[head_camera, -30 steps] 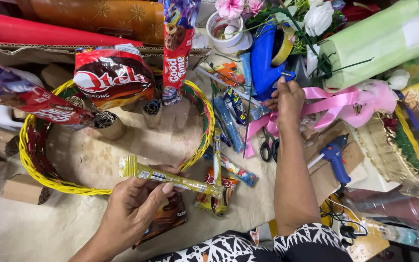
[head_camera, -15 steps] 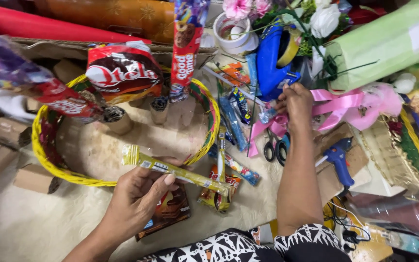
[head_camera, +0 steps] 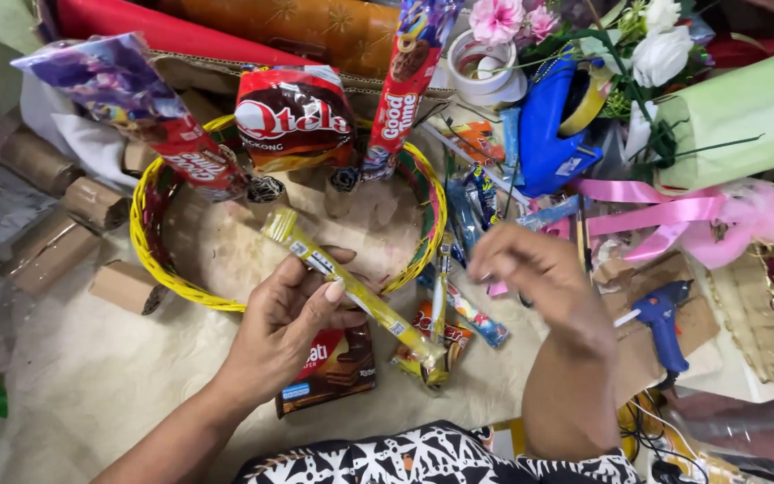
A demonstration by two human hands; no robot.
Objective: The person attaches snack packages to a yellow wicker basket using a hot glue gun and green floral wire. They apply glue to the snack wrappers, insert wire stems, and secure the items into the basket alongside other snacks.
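The left hand [head_camera: 293,314] is clamped on a long yellow snack stick [head_camera: 351,291], thumb pressed over it near the middle. The stick runs slantwise, its upper end over the floor of the yellow basket [head_camera: 150,260] and its lower end down among the small packets [head_camera: 445,336] just outside the basket's near rim. The right hand [head_camera: 539,273] hovers over those packets with fingertips pinched together; I cannot tell whether anything is between them.

Inside the basket, three tall snack bags [head_camera: 296,116] stand along the far rim, leaving its near half open. A brown wafer pack [head_camera: 333,367] lies under the left wrist. Left of the basket, cardboard tubes [head_camera: 91,202] sit near its edge, and the pale sheet [head_camera: 73,376] in front of them gives the widest free room. The right side is crowded: a blue tape dispenser [head_camera: 548,125], pink ribbon [head_camera: 647,211], a blue glue gun [head_camera: 660,323], and a green paper roll [head_camera: 736,121] near the right hand.
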